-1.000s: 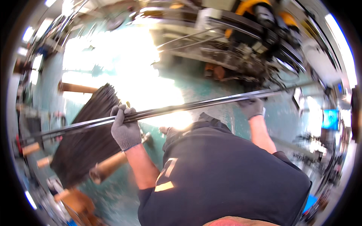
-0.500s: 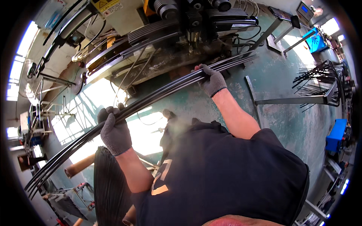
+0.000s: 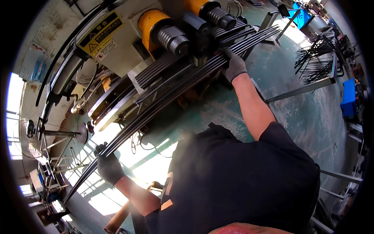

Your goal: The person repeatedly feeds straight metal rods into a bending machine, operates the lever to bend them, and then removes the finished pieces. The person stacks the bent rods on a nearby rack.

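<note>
The rods point(image 3: 167, 100), a long loose bundle, run on a slant from lower left to upper right, passing just in front of the machine point(image 3: 128, 58). Their long axis lies nearly parallel to a row point(image 3: 156, 73) of similar dark bars on the machine's front. The right hand point(image 3: 234, 65) is the nearer one to the machine, close below its dark middle block point(image 3: 200, 58); the left hand point(image 3: 109, 165) is well apart from it, out over sunlit floor.

The left fingers curl closed around the rods near the lower end, which reaches past them. The right fingers are closed on the bundle too, partly hidden behind it, with the upper end reaching beyond. Whether the rods touch the machine, I cannot tell.

The rods hang above a worn green floor point(image 3: 296, 105), carried by both hands. Two orange-backed cylinders point(image 3: 156, 27) jut out above the bundle. To the right, a rack point(image 3: 304, 89) stands by a heap point(image 3: 317, 60) of dark bars, with a blue box point(image 3: 348, 97) beyond; a brown tube point(image 3: 118, 216) lies at lower left.
</note>
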The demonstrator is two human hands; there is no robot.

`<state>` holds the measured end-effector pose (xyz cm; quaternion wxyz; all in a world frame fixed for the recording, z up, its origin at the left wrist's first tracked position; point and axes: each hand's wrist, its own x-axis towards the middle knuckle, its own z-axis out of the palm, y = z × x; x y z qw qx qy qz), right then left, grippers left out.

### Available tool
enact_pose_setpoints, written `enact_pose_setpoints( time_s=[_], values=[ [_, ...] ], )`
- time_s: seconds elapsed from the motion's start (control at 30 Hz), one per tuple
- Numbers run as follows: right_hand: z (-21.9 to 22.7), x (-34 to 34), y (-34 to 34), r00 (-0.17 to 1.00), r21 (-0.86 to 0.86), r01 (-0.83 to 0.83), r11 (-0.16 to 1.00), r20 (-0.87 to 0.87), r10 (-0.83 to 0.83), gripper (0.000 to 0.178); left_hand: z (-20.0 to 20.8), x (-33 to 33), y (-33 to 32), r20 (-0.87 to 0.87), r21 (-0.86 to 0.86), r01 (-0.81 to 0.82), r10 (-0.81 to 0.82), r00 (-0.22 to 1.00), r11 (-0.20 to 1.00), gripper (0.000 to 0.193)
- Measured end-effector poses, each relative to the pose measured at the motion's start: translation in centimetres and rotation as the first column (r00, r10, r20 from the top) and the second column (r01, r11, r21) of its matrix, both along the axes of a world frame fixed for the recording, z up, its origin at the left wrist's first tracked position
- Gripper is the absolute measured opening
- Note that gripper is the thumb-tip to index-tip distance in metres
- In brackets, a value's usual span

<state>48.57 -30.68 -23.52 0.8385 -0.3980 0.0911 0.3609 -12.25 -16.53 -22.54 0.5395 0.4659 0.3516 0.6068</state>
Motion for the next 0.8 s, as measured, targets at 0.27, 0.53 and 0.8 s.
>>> enact_pose_setpoints(
  time_s=[0.27,0.53,0.8],
  values=[
    [3.4,-0.2,6.6,0.998,0.026,0.018,0.999,-0.064,-0.017,0.024,-2.8,4.8,8.8,0.317,-0.222,0.106,-0.031,0.948,0.969,0.03],
    [-4.1,6.0,12.9,0.977,0.09,-0.022,0.996,0.215,0.003,0.024,-4.0,13.0,12.2,0.506,-0.362,0.26,-0.046,0.861,0.895,0.024],
    [0.4,2.2,13.7,0.88,-0.591,0.154,0.792,0.447,0.163,0.03,-3.7,16.8,12.9,0.653,-0.427,0.372,-0.003,0.758,0.824,0.033]
  ],
)
